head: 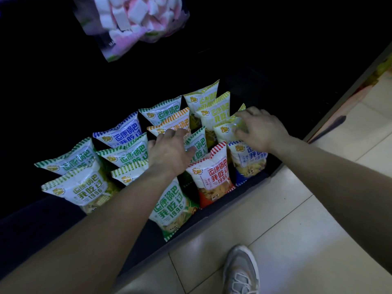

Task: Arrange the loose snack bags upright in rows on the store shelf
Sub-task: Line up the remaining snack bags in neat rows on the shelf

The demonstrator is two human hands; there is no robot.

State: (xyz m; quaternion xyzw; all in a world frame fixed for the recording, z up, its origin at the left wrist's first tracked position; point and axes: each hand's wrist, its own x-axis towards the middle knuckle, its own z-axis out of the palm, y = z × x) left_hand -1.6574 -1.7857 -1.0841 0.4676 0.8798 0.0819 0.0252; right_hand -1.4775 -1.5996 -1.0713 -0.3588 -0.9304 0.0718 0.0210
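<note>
Several white snack bags with striped tops stand in rows on the dark bottom shelf (222, 211). My left hand (169, 151) rests on top of a green-striped bag (197, 145) in the middle row, fingers curled over its top edge. My right hand (261, 128) grips the top of a yellow-striped bag (228, 129) at the right end. In front of it stand a red-striped bag (214, 172) and a blue-striped bag (249, 160). More green, blue and orange bags stand to the left and behind.
A clear bag of pink and white marshmallows (135, 20) hangs above on a higher level. The shelf's back is dark. Pale floor tiles (297, 219) lie to the right, with my grey shoe (241, 270) on them. A shelf upright (347, 94) runs along the right.
</note>
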